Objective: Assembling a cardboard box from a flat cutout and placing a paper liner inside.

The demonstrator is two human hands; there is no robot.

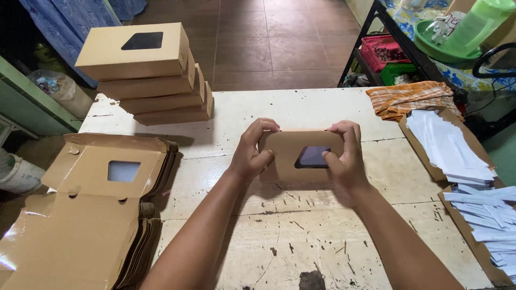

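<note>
A brown cardboard box (293,146) with a dark window in its lid sits at the middle of the worn white table (301,236). My left hand (251,150) grips its left end, fingers curled over the far edge and thumb on the lid. My right hand (345,156) grips its right end, with the thumb resting beside the window. Both hands press on the box together.
A stack of several finished window boxes (148,75) stands at the table's back left. Flat unfolded box blanks (91,215) lie piled at the left edge. White paper slips (451,145) in cardboard trays and an orange cloth (411,98) lie at the right.
</note>
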